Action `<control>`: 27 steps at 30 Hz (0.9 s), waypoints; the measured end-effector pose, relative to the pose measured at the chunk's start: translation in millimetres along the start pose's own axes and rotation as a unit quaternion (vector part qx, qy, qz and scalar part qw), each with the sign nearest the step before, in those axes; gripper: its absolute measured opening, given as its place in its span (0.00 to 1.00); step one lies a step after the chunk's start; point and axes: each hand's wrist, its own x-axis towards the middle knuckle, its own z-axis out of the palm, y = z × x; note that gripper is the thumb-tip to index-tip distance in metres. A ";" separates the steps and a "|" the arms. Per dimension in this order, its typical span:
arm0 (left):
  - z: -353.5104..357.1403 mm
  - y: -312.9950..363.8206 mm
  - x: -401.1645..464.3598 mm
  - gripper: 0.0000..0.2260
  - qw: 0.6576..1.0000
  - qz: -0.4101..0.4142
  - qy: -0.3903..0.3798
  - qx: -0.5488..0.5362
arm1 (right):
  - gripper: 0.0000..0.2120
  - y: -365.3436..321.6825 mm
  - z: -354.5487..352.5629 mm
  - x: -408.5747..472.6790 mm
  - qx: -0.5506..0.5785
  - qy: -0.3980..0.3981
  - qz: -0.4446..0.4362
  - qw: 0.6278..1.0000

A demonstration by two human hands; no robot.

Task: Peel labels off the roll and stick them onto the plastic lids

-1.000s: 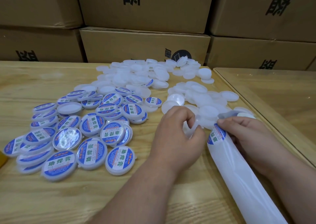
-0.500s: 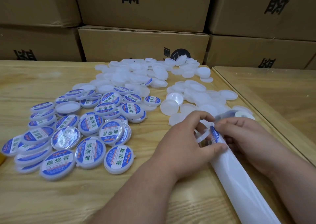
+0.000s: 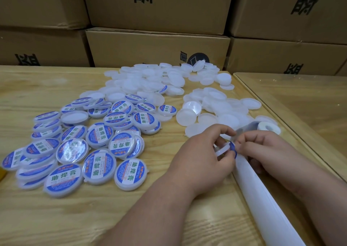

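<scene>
The left hand (image 3: 202, 157) pinches a round white plastic lid (image 3: 222, 150) on edge, just beside the long white backing strip (image 3: 262, 195). The right hand (image 3: 262, 150) pinches a round blue label (image 3: 233, 148) against the lid's face. This looks like the sticking step; next, the label needs smoothing flat. Left of the strip lie labelled lids (image 3: 97, 166), beyond it blank lids (image 3: 210, 114), all on the wooden desk (image 3: 56, 217).

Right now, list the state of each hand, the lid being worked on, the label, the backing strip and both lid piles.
left hand: holds white plastic lid on edge
right hand: presses round blue label onto that lid
white backing strip: unrolled, runs toward the viewer
small label roll: lying by the table edge
blue-labelled lids: piled, done
plain white lids: heaped, unlabelled
</scene>
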 end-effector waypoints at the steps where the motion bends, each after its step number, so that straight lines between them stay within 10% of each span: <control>1: -0.1 -0.5 0.2 0.14 1.000 -0.001 -0.001 -0.003 | 0.14 -0.5 -0.7 -0.4 -0.009 -0.004 -0.001 1.000; 27: -4.5 3.8 1.0 0.13 0.993 -0.021 0.033 -0.112 | 0.11 -5.5 0.8 -4.0 0.018 0.019 -0.006 1.000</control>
